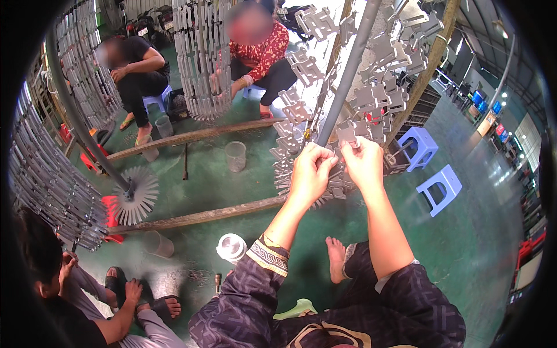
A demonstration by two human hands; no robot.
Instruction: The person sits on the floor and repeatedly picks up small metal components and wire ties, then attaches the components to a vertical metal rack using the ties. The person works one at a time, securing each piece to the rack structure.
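Both my arms reach forward to a hanging rack of flat grey metal brackets point(371, 97), strung in columns around a thick grey pole point(347, 81). My right hand point(364, 165) is closed in a pinch at the lower edge of a grey metal bracket point(348, 132) just right of the pole. Just left of it, my left hand point(308, 174) has thumb and fingers pressed together; whatever they hold is too small or hidden to make out. More brackets point(301, 66) hang on wires left of the pole, and others cluster below and behind my hands.
Wooden beams point(197, 217) cross above the green floor. Left hang bundles of grey metal strips point(200, 58). A white-lidded container point(231, 248), a clear plastic cup point(235, 156) and blue stools point(439, 190) stand around. Two people sit beyond the beams; another point(64, 290) sits lower left.
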